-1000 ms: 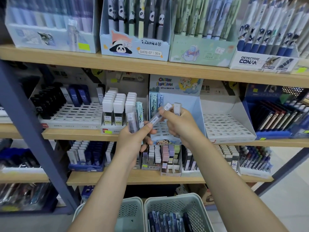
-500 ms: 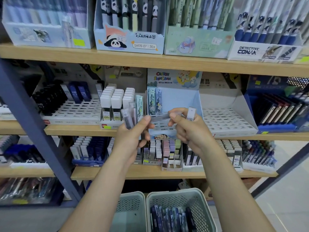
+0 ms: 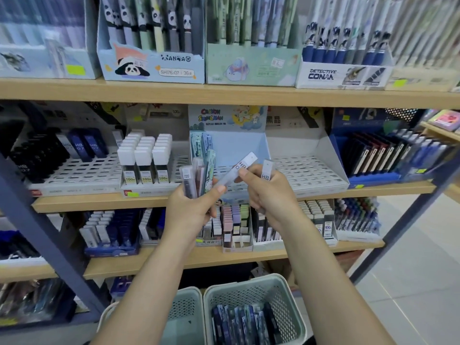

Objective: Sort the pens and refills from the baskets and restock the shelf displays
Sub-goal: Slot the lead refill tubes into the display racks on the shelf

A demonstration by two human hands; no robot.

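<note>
My left hand (image 3: 194, 207) grips a bunch of lead refill cases (image 3: 196, 178) upright in front of the middle shelf. A clear HB refill case (image 3: 240, 169) lies slanted between both hands, pinched by my left thumb at its lower end and by my right fingertips further up. My right hand (image 3: 268, 197) also holds a second HB case (image 3: 266, 171) upright in its fingers. Behind the hands stands the light blue Crayon Shinchan display box (image 3: 239, 145), nearly empty. Two pale green baskets sit on the floor; the right basket (image 3: 281, 295) holds several dark blue refill packs.
The middle wooden shelf (image 3: 99, 200) carries slotted refill trays: a grey tray (image 3: 82, 170) at left, white-capped cases (image 3: 144, 158), an empty white tray (image 3: 308, 170) at right. Pen boxes fill the top shelf. A slanted blue post (image 3: 49, 232) stands at left. The left basket (image 3: 184, 310) stands beside the right one.
Both hands dropped slightly and stayed together. The clear HB case has come further out of the left bunch, now tilted up to the right between the two hands.
</note>
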